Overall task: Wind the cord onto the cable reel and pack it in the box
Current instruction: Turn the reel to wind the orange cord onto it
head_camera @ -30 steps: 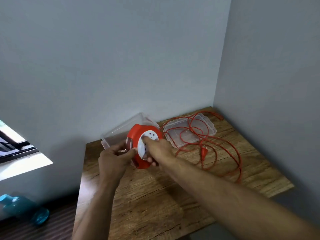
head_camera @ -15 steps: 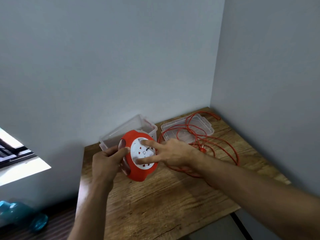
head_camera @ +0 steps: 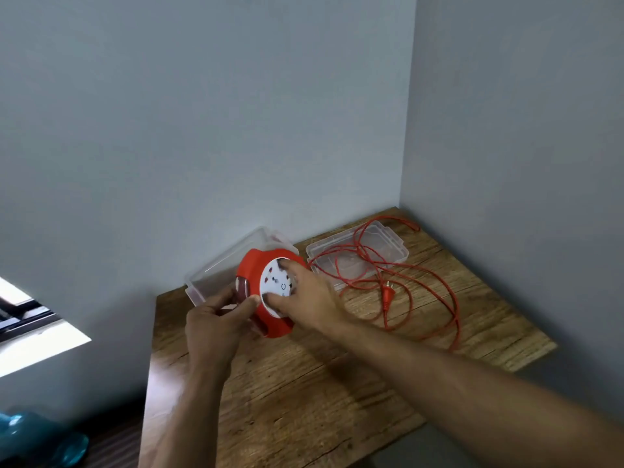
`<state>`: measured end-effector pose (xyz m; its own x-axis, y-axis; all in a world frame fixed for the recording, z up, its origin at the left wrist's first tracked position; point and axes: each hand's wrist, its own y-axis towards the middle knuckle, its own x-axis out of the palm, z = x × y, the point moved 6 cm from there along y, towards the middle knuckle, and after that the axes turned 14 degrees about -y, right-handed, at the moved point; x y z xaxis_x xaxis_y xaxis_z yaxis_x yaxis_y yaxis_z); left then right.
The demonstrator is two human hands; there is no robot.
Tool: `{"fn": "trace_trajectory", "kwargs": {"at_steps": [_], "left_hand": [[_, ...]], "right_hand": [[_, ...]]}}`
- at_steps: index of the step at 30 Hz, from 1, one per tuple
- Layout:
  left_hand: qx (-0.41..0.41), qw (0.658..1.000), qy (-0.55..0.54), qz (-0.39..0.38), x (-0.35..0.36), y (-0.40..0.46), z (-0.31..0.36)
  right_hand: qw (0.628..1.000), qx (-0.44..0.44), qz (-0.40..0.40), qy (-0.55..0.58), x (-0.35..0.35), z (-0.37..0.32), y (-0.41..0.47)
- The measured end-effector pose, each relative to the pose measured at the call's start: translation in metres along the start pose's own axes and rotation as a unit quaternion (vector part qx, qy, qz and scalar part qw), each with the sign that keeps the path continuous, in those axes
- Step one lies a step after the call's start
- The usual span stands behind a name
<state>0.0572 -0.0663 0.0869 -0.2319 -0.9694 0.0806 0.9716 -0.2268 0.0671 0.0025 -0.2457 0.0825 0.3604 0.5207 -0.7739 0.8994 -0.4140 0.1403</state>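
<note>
A red cable reel (head_camera: 251,275) with a white socket face (head_camera: 275,282) is held above the wooden table (head_camera: 304,400). My left hand (head_camera: 216,319) grips its red rim from the left. My right hand (head_camera: 307,295) lies on the white face, fingers spread and fingertips pressed onto it. The red cord (head_camera: 422,285) trails from the reel in loose loops over the table, and its plug (head_camera: 387,293) lies in the middle of them. Behind the reel a clear plastic box (head_camera: 223,268) stands open against the wall.
The clear box lid (head_camera: 388,251) lies at the back right with cord loops across it. Grey walls close the table at the back and right. A blue object (head_camera: 40,440) sits on the floor at the lower left.
My right hand has turned on the white face, its fingers now further round the disc. The view has shifted slightly, and the plug has come out from behind my hand.
</note>
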Motion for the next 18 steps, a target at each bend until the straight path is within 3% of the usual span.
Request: {"fn": "trace_trajectory", "kwargs": {"at_steps": [1,3,4,5,6,8,10,11,12,13,15,18], "left_hand": [[0.011,1.0,0.003,0.001,0.004,-0.003,-0.001],[0.032,0.999,0.015,0.001,0.011,-0.01,-0.003],[0.038,0.999,0.018,0.009,0.012,-0.013,-0.005],[0.041,0.999,0.016,0.023,0.01,-0.014,-0.007],[0.041,0.998,0.011,0.04,0.007,-0.015,-0.008],[0.032,0.997,0.002,0.069,0.002,-0.012,-0.007],[0.021,0.997,-0.012,0.078,-0.002,-0.009,-0.005],[0.011,0.996,-0.031,0.078,-0.004,-0.007,-0.005],[0.0,0.996,-0.05,0.073,-0.004,-0.006,-0.003],[-0.007,0.996,-0.06,0.066,-0.005,-0.005,-0.001],[-0.016,0.997,-0.049,0.052,-0.009,0.0,0.002],[-0.038,0.999,-0.008,0.004,-0.012,0.011,0.007]], "right_hand": [[0.987,0.097,-0.037,0.123,0.013,0.003,-0.001],[0.886,0.271,-0.111,0.361,0.034,0.004,-0.005],[0.838,0.316,-0.139,0.423,0.039,0.003,-0.006],[0.817,0.322,-0.164,0.45,0.041,0.003,-0.006],[0.82,0.301,-0.182,0.452,0.039,0.004,-0.006],[0.879,0.237,-0.179,0.373,0.029,0.012,-0.006],[0.978,0.111,-0.097,0.147,0.005,0.023,-0.003],[0.999,0.018,-0.031,0.001,-0.009,0.023,-0.002],[0.989,-0.093,0.015,-0.117,-0.017,0.017,-0.003],[0.954,-0.214,0.028,-0.208,-0.019,0.009,-0.008],[0.858,-0.393,0.014,-0.331,-0.013,0.002,-0.02],[0.784,-0.481,-0.001,-0.393,-0.015,-0.006,-0.025]]}}
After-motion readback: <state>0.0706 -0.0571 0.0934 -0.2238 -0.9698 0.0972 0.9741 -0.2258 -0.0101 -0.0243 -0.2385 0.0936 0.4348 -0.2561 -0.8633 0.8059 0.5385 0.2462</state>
